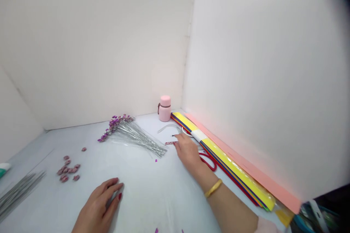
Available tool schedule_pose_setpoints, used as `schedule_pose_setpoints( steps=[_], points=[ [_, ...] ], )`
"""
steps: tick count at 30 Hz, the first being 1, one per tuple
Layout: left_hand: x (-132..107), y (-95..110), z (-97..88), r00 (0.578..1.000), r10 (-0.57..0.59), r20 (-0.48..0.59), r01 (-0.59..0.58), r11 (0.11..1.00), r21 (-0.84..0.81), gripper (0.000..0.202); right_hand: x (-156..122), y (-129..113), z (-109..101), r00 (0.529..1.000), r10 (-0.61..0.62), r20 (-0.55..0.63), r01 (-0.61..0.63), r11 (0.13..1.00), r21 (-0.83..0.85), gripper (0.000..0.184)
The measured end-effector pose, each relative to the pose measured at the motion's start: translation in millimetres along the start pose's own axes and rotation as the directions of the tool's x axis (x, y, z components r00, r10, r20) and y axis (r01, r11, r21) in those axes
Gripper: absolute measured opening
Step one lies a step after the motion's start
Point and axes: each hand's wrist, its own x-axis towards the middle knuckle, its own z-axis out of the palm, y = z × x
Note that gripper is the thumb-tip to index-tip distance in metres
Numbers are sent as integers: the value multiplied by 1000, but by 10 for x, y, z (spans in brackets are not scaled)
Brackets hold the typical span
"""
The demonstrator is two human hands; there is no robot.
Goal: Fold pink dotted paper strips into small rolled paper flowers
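Note:
My right hand pinches the end of a small dotted pink paper strip between its fingertips, with a thin dark wire tip showing just above. My left hand rests near the front of the white table, fingers slightly apart, holding nothing. Between the hands lies a bundle of silver wire stems tipped with purple paper buds. Farther left sit several small rolled mauve paper pieces and a bunch of bare grey wires.
Red-handled scissors lie partly under my right wrist, beside long yellow, blue and red paper strips and a salmon strip. A pink bottle and clear plastic loop stand behind. White walls bound the back and right.

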Motion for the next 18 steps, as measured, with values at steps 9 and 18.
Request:
schedule_pose_setpoints(
  steps=[9, 18],
  points=[
    [-16, 79, -21, 1000, -14, -12, 14, 1000, -23, 23, 111, 354, -47, 979, 196, 56, -180, 960, -213, 21],
    [2, 292, -167, 989, -149, 13, 147, 947, -284, 23, 34, 34, -78, 976, 163, 145, -208, 898, 388, 23]
  ],
)
